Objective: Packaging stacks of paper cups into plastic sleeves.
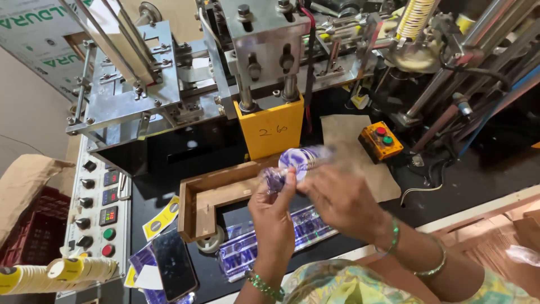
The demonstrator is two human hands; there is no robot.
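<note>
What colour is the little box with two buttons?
The button box is orange, with red and green buttons; head view.

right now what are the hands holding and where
A purple-and-white printed sleeve, blurred: left hand pinches its lower end, right hand holds its middle.

Metal machine point(169, 84) on black worktop point(467, 180)

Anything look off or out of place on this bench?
Mostly loose clutter: a phone lies on printed sheets at the bench edge, beside the control panel. A yellow label sits askew. Both hands hold a blurred stack of printed blanks; no damage visible.
</note>
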